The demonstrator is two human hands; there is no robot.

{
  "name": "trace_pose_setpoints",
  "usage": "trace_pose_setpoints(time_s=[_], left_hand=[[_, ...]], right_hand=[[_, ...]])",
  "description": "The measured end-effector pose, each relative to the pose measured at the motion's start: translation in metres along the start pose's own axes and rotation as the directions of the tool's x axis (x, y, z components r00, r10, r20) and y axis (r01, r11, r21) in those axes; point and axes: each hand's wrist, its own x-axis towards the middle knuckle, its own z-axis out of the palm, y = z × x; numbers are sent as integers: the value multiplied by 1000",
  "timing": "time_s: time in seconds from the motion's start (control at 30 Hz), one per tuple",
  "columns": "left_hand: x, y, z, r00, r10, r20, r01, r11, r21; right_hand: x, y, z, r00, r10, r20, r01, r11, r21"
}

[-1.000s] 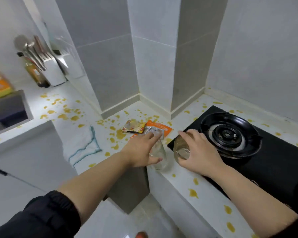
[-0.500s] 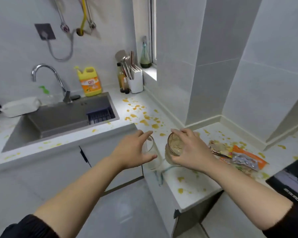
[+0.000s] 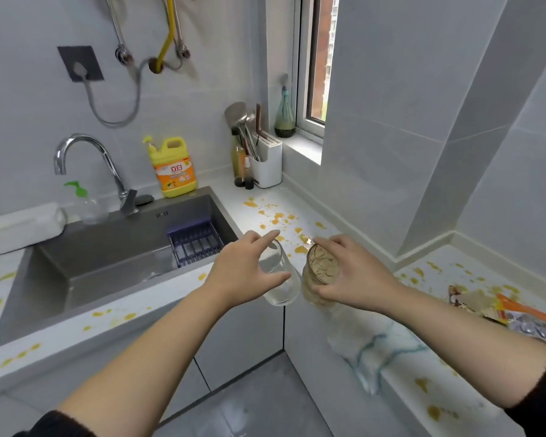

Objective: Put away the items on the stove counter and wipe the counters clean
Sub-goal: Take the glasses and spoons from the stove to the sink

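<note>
Far left: white oblong plastic container (image 3: pixel 19 227) on the counter edge beside the stainless steel sink (image 3: pixel 108 263). Clear pump bottle with green top (image 3: pixel 84 200) and curved chrome tap (image 3: pixel 92 165) behind the basin. Dark blue plastic drain rack (image 3: pixel 196 244) sits in the sink's right end. Yellow dish-soap jug with orange label (image 3: pixel 173 168) stands at the sink's back right corner. White utensil holder (image 3: pixel 267 165) with metal ladles further right, near the window.

White counter (image 3: pixel 265 197) spotted with yellow-orange splashes, from the sink rim across to the right side.

Centre: left hand (image 3: pixel 243 272) holds a clear empty drinking glass (image 3: pixel 279 282), fingers (image 3: pixel 265 238) wrapped over its rim and side, thumb below. Glass is tilted, in the air in front of the counter edge, right of the sink. Just beside it, right hand (image 3: pixel 356 279) grips a brown-smeared dirty glass (image 3: pixel 320 275), fingers clamped around rim and body, also tilted and off the counter. The two glasses are nearly touching.

Right: white cloth with teal edging (image 3: pixel 375 345) lies over the counter edge. Far right, orange and silver food packets (image 3: pixel 524 316) lie flat on the counter.
</note>
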Motion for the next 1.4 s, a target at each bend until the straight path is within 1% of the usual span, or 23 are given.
trace_pose_setpoints(time_s=[0.1,0.2,0.4,0.53,0.67,0.8,0.93,1.07,1.17,1.23,1.3,1.4], left_hand=[[43,-15,9,1000,30,-3,-30,998,-51],[84,-29,15,998,57,6,-56,996,-65],[175,-65,19,996,88,35,-86,995,-59],[223,-86,19,996,85,32,-82,995,-61],[280,-109,24,993,107,40,-106,994,-24],[354,-131,34,995,88,40,-88,996,-2],[438,-150,49,999,37,-14,-38,999,-30],[522,-158,70,999,11,-51,-12,1000,-1],[579,-160,88,999,37,-31,-38,999,-8],[610,-164,99,998,59,15,-58,998,-39],[632,-168,109,994,95,56,-95,995,8],[655,-172,121,982,159,99,-173,974,147]], right_hand=[[38,9,-6,999,30,-28,-30,999,-23],[74,19,-14,998,40,-52,-42,998,-41],[159,40,-24,993,76,-91,-79,996,-35],[207,49,-26,984,144,-107,-147,989,-25],[251,59,-31,976,188,-112,-197,978,-72],[293,73,-33,956,247,-156,-259,964,-64],[334,84,-33,932,306,-193,-317,948,-28],[373,89,-36,913,346,-216,-355,935,-5],[399,94,-35,897,367,-246,-376,926,10],[411,98,-33,883,383,-273,-392,920,22],[417,99,-30,866,404,-295,-410,911,43],[430,100,-24,860,412,-302,-413,908,65]])
